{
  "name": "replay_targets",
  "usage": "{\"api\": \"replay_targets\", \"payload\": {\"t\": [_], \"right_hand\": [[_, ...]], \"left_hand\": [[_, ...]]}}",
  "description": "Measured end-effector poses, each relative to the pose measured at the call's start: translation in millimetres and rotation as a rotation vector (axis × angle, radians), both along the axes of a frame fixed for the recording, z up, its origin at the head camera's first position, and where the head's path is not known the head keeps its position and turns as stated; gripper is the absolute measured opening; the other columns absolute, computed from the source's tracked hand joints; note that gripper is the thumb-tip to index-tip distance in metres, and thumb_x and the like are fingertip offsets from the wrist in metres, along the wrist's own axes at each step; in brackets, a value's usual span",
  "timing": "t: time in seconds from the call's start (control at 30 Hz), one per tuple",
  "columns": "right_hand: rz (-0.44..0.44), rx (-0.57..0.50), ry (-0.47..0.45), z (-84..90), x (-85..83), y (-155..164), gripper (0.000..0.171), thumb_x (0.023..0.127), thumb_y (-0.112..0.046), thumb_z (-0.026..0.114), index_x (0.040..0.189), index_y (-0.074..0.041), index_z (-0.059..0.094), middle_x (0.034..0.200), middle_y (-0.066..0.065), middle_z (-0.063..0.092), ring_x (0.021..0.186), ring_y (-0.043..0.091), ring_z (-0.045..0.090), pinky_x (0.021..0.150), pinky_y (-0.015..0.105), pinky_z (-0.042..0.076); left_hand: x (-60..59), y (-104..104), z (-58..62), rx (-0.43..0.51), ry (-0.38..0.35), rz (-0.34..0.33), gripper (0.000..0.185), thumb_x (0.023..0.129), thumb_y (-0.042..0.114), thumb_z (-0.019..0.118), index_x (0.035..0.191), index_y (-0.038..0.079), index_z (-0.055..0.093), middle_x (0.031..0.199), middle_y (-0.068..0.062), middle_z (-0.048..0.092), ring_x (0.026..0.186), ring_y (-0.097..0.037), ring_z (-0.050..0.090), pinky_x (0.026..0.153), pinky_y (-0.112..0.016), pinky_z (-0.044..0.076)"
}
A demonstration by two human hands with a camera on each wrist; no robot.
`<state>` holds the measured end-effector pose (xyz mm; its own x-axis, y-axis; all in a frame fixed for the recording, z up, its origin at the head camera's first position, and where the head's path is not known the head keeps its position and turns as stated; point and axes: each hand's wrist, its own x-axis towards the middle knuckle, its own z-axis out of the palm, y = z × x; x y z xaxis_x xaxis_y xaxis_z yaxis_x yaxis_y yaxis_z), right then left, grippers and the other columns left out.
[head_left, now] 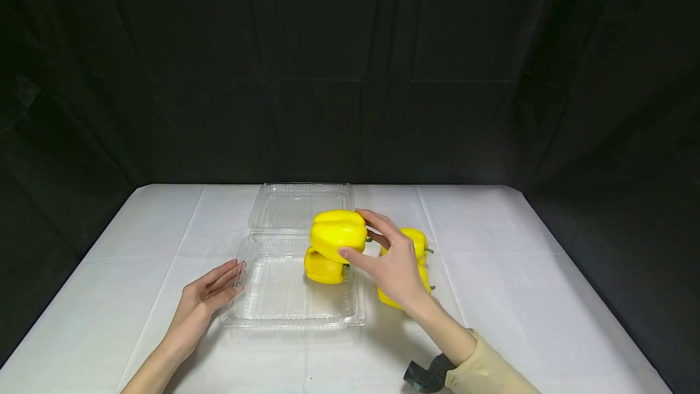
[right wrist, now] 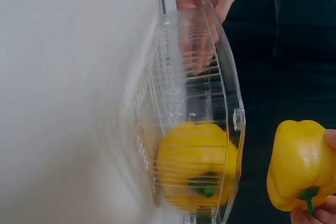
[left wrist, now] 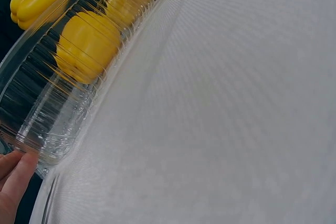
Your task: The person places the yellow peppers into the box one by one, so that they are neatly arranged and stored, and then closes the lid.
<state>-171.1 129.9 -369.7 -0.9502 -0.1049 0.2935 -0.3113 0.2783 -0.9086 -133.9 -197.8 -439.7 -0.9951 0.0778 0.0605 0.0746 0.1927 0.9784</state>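
My right hand grips a yellow bell pepper between thumb and fingers, above a clear plastic clamshell container. In the right wrist view this held bell pepper is up past the container's rim, its green stem showing. A second yellow bell pepper lies inside the container's base at the right; the held one partly covers it in the head view. At the container's left side, my left hand touches the wall with relaxed, fairly straight fingers. The left wrist view shows its fingertips against the container's corner.
The hinged clear lid lies open behind the base. More yellow bell peppers sit on the white tablecloth right of the container, partly hidden by the right hand. A black curved object is by the right sleeve. Black cloth hangs behind.
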Motion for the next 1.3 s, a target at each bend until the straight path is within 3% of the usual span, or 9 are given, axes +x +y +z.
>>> {"api": "replay_targets", "payload": {"t": [0.2, 0.4, 0.6, 0.83, 1.07, 1.3], "right_hand": [[0.013, -0.033, 0.014, -1.7, -0.1, -5, 0.067, 0.079, -0.017, 0.086, 0.139, -0.014, 0.057, 0.140, -0.001, 0.056, 0.123, 0.023, 0.060, 0.101, 0.023, 0.050], [0.007, 0.002, 0.002, -3.2, -0.5, -12, 0.065, 0.080, -0.020, 0.086, 0.138, -0.015, 0.058, 0.138, -0.006, 0.058, 0.121, 0.020, 0.061, 0.102, 0.032, 0.052], [0.031, -0.006, -0.008, -7.2, -0.2, -23, 0.065, 0.079, -0.021, 0.086, 0.137, -0.015, 0.059, 0.137, -0.009, 0.058, 0.120, 0.016, 0.062, 0.105, 0.030, 0.049], [0.039, 0.030, 0.011, -9.8, 0.9, -36, 0.068, 0.078, -0.022, 0.087, 0.139, -0.016, 0.058, 0.141, -0.005, 0.057, 0.120, 0.019, 0.063, 0.107, 0.038, 0.049], [0.060, 0.009, -0.011, -13.8, -0.2, -45, 0.067, 0.078, -0.022, 0.087, 0.138, -0.018, 0.059, 0.139, -0.007, 0.056, 0.121, 0.017, 0.062, 0.105, 0.032, 0.050], [0.082, -0.015, 0.028, -16.8, -1.7, -51, 0.069, 0.077, -0.017, 0.087, 0.139, -0.009, 0.058, 0.139, 0.000, 0.057, 0.121, 0.021, 0.063, 0.103, 0.030, 0.051]], "left_hand": [[-1.0, 1, -1.3, -0.002, -0.006, -0.002, 0.056, 0.098, 0.014, 0.062, 0.148, -0.003, 0.042, 0.147, -0.018, 0.052, 0.119, 0.010, 0.053, 0.096, -0.007, 0.043], [-2.1, 6, -4.2, 0.013, -0.019, -0.001, 0.057, 0.098, 0.014, 0.063, 0.147, -0.003, 0.042, 0.147, -0.017, 0.052, 0.119, 0.009, 0.054, 0.097, -0.008, 0.043], [-2.3, 5, -3.6, 0.013, -0.011, 0.000, 0.057, 0.097, 0.013, 0.063, 0.147, -0.004, 0.042, 0.146, -0.018, 0.052, 0.119, 0.009, 0.054, 0.097, -0.008, 0.043], [-2.1, 4, -3.0, 0.013, -0.009, -0.002, 0.057, 0.097, 0.013, 0.063, 0.147, -0.004, 0.042, 0.146, -0.018, 0.052, 0.119, 0.009, 0.054, 0.097, -0.007, 0.043], [-2.7, 5, -3.8, 0.017, -0.009, 0.002, 0.056, 0.097, 0.011, 0.063, 0.147, -0.004, 0.042, 0.146, -0.019, 0.052, 0.118, 0.010, 0.055, 0.097, -0.007, 0.043], [-3.5, 6, -4.1, 0.017, -0.004, 0.002, 0.056, 0.097, 0.011, 0.063, 0.147, -0.005, 0.042, 0.146, -0.019, 0.052, 0.118, 0.010, 0.055, 0.096, -0.008, 0.044]]}}
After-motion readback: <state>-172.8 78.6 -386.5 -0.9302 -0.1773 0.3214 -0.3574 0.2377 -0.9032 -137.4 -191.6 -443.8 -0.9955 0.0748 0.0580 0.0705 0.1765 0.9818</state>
